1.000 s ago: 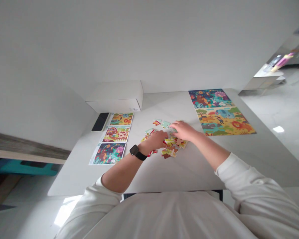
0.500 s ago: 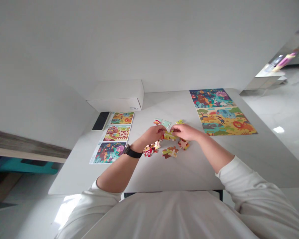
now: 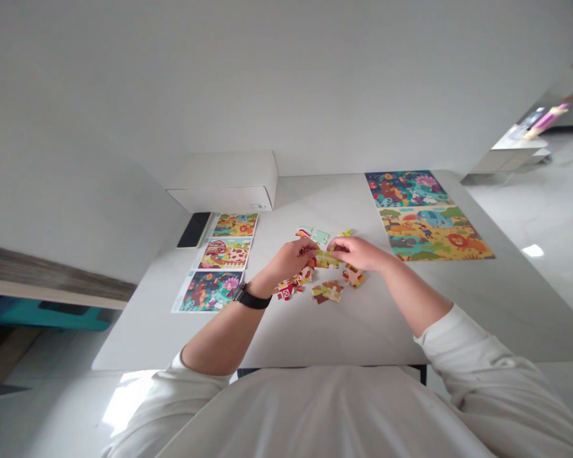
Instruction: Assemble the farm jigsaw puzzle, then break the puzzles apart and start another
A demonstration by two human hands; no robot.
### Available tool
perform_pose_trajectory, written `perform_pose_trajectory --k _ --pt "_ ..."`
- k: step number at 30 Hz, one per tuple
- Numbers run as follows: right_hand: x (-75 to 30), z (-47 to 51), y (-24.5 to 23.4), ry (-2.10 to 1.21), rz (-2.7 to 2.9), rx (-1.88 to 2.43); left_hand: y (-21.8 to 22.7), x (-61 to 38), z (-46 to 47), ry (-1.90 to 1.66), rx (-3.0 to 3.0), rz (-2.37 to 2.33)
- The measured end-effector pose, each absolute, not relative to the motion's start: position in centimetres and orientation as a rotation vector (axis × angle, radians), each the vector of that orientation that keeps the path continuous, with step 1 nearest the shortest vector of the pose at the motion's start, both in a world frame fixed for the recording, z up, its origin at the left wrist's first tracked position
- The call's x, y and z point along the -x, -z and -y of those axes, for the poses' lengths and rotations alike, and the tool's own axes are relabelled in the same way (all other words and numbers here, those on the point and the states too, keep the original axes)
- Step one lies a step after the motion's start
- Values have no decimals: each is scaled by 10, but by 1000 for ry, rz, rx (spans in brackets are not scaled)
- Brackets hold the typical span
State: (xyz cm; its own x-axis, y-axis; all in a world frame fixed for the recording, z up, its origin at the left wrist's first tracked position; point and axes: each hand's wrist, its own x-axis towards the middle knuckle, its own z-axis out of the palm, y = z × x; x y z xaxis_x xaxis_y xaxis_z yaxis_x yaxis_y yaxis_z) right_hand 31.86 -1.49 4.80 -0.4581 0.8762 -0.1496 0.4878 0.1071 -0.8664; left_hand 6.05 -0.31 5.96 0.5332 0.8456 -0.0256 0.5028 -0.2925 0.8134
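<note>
My left hand (image 3: 293, 257), with a black watch (image 3: 247, 296) on the wrist, and my right hand (image 3: 358, 251) meet over the white table (image 3: 363, 318). Both pinch a yellow-green puzzle piece (image 3: 325, 259) held between them just above the table. Loose puzzle pieces (image 3: 332, 291) lie scattered under and around the hands, with a few more pieces (image 3: 315, 235) just beyond the fingers.
A finished colourful puzzle (image 3: 423, 213) lies at the right back of the table. A sheet with three pictures (image 3: 222, 257) lies at the left, beside a black phone (image 3: 193, 229). A white box (image 3: 226, 182) stands against the wall.
Both hands rose from the pile of pieces and came together holding a yellow-green piece between them. In the last half second they have barely moved.
</note>
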Motion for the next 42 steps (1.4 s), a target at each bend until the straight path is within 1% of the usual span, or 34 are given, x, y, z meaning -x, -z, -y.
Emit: perform_pose_trajectory --k 2,6,10,12,14,16,17,20,24,28,32,36,39,42 --pt "-318 18 -50 -1327 1985 1283 -59 -60 4 -526 -1857 -1043" --pt "-321 24 -53 -1494 1923 1146 -55 -56 7 -510 -1674 -911" --pt "-320 25 -53 -1368 2044 1244 -45 -57 10 -455 -1780 -1004" --pt "-319 25 -50 -1150 2134 1398 -41 -57 9 -454 -1951 -1100" --pt "-322 26 -45 -771 2200 1561 -39 -53 8 -500 -2173 -1228" --pt "-331 30 -37 -432 2212 1629 -37 -40 7 -551 -2332 -1372" --pt "-338 33 -32 -340 2210 1626 -35 -31 8 -554 -2358 -1429" --pt "-362 50 -11 -249 2206 1564 -22 0 18 -613 -2332 -1541" --pt "-374 74 23 -225 2235 1638 9 18 48 -606 -2329 -1483" --pt "-352 76 41 -234 2286 1611 29 -10 68 -500 -2385 -1457" --pt "-332 66 37 -306 2285 1475 25 -38 61 -551 -2366 -1339" --pt "-342 61 28 -436 2180 1373 12 -38 56 -619 -2365 -1187" --pt "-353 51 23 -387 2083 1451 7 -37 66 -512 -2467 -1251" --pt "-350 26 17 -354 2056 1548 6 -48 77 -352 -2577 -1191"
